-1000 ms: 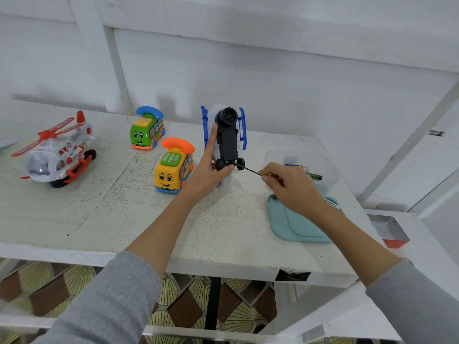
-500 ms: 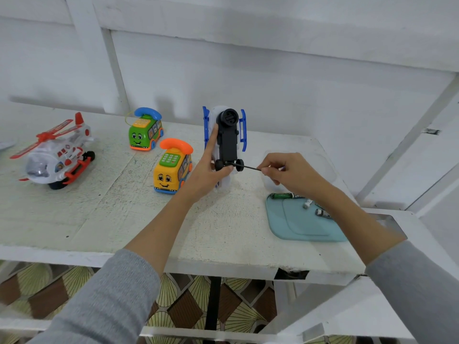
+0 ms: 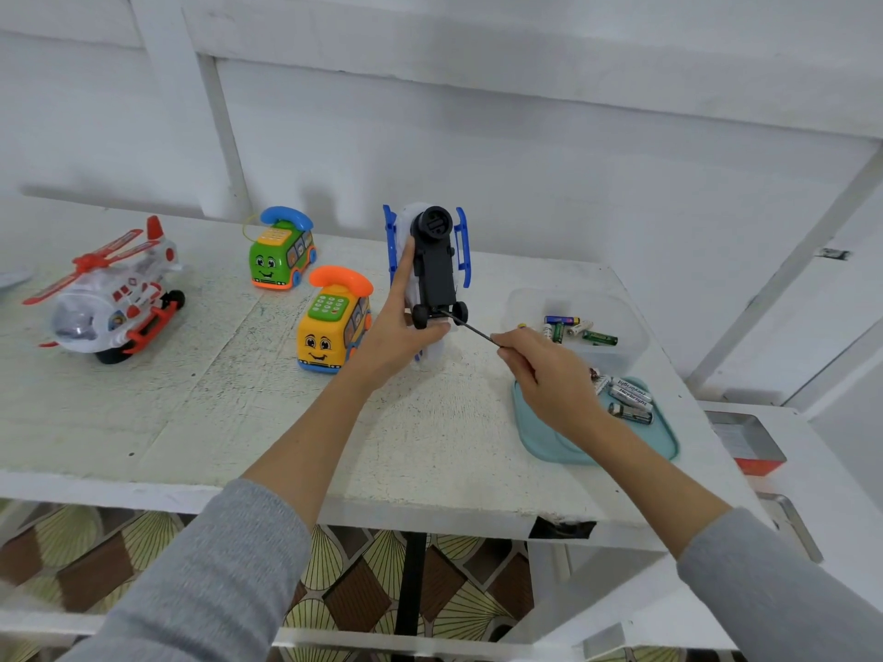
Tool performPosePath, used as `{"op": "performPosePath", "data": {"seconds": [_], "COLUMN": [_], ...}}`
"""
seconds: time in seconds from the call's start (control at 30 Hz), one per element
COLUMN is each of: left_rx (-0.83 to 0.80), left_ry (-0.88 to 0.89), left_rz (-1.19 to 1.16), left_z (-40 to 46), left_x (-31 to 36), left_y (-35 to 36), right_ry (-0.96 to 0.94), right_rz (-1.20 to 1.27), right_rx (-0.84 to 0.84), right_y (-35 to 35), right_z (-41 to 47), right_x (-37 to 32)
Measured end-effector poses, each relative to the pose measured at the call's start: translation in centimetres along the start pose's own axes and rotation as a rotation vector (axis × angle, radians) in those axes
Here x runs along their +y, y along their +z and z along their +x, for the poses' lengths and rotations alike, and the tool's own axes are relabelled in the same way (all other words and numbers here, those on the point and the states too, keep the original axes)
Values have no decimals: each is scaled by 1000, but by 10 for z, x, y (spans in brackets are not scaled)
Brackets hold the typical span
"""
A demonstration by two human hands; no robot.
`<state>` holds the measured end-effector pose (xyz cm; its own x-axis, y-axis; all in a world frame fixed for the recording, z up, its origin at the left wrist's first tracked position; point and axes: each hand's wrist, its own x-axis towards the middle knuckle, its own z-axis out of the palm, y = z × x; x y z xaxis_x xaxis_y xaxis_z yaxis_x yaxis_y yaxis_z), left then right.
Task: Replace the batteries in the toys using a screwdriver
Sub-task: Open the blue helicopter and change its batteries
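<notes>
A white toy with blue skids (image 3: 432, 260) stands on end on the table, its black underside facing me. My left hand (image 3: 399, 327) grips it from the left, fingers up along its side and thumb under the small black wheels. My right hand (image 3: 549, 375) pinches a thin black screwdriver (image 3: 470, 329), whose tip touches the toy's underside beside the wheels. Several loose batteries (image 3: 576, 329) lie in a clear plastic tub (image 3: 630, 336). More batteries (image 3: 630, 398) rest on a teal lid (image 3: 597, 446).
A yellow bus phone toy (image 3: 332, 322) stands just left of my left hand, a green one (image 3: 282, 250) behind it. A white and red helicopter toy (image 3: 112, 298) sits at the far left. The white table (image 3: 191, 408) ends at a wall behind.
My right hand has shifted back down and right over the teal lid, still holding the screwdriver against the toy. The clear tub's batteries show again. My left hand kept its hold.
</notes>
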<state>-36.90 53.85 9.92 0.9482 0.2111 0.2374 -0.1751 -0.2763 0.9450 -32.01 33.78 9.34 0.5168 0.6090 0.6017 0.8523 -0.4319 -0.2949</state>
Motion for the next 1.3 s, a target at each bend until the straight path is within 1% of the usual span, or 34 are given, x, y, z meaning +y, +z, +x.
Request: {"op": "performPosePath", "data": {"seconds": [0.13, 0.33, 0.57, 0.8, 1.03, 1.3], "left_rx": [5, 17, 63, 54, 15, 28], "left_ry": [35, 51, 85, 68, 68, 95], "left_rz": [-6, -51, -66, -41, 1, 45], "left_z": [-2, -1, 1, 4, 5, 3], "left_x": [3, 0, 3, 1, 2, 5], "left_y": [1, 0, 5, 6, 7, 8], "right_ry": [-72, -104, -122, -91, -24, 11], "right_rz": [-64, -90, -72, -39, -58, -83], "right_rx": [70, 108, 184, 252, 268, 194], "right_y": [-2, -7, -18, -31, -38, -43], "right_z": [-1, -1, 3, 24, 46, 59], "right_x": [1, 0, -1, -9, -13, -20]}}
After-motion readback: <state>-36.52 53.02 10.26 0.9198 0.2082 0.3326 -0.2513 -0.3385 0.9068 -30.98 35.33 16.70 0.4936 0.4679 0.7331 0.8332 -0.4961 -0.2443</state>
